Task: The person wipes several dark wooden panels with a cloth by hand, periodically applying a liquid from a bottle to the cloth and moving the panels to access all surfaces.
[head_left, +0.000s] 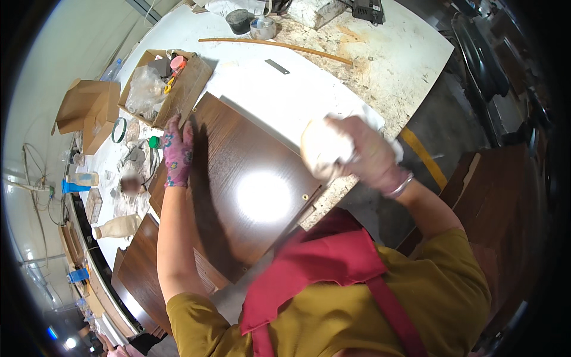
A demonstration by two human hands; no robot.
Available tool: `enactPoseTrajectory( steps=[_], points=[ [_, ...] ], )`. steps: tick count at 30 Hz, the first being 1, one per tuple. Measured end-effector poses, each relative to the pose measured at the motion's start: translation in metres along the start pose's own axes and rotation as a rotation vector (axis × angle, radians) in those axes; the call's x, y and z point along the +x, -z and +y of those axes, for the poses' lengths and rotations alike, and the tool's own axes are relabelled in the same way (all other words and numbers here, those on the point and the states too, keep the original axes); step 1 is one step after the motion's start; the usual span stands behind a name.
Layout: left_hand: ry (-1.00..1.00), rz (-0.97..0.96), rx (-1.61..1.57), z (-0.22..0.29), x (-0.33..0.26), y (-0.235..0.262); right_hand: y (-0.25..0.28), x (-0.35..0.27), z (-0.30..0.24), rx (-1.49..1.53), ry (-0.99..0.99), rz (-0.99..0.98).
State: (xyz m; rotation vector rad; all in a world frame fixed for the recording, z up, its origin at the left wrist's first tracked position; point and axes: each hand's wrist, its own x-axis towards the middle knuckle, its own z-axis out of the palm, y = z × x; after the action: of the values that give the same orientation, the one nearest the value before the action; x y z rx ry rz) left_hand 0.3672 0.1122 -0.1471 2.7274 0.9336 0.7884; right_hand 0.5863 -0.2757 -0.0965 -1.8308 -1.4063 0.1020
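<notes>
In the head view, a dark brown wood-grain panel [250, 184] lies flat on the white, dust-strewn worktop [386, 53], one corner reaching past the near edge. The left hand [177, 152], in a pink patterned glove, lies open and flat, fingers spread, pressing on the panel's left edge. The right hand [363, 154] is closed around a crumpled white cloth [321, 149], held against the panel's far right corner; the hand is blurred.

Just beside the left hand stands an open cardboard box [187, 89] holding a clear plastic bag and small coloured tools — it sits close against the panel's far left corner. Further left is a second, empty cardboard box [83, 110], a green tape ring [119, 130] and a clutter of small bottles and rags. Behind the panel a thin wooden strip [273, 46] lies across the worktop, with a small metal blade [277, 66] near it, and a black cup [239, 21] and a grey tape roll [262, 28] at the far edge. More dark brown boards [140, 273] are stacked at the lower left, under the left forearm.
</notes>
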Motion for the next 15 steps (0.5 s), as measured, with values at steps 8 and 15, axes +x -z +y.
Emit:
enactPoseTrajectory(
  steps=[8,15],
  points=[
    [0.078,-0.066,0.29,0.012,0.018,-0.035,-0.056,0.016,-0.024,-0.119,-0.029,-0.483],
    [0.107,-0.053,0.244,0.01,0.016,-0.027,-0.123,0.108,-0.009,-0.191,0.072,-0.273]
  ],
)
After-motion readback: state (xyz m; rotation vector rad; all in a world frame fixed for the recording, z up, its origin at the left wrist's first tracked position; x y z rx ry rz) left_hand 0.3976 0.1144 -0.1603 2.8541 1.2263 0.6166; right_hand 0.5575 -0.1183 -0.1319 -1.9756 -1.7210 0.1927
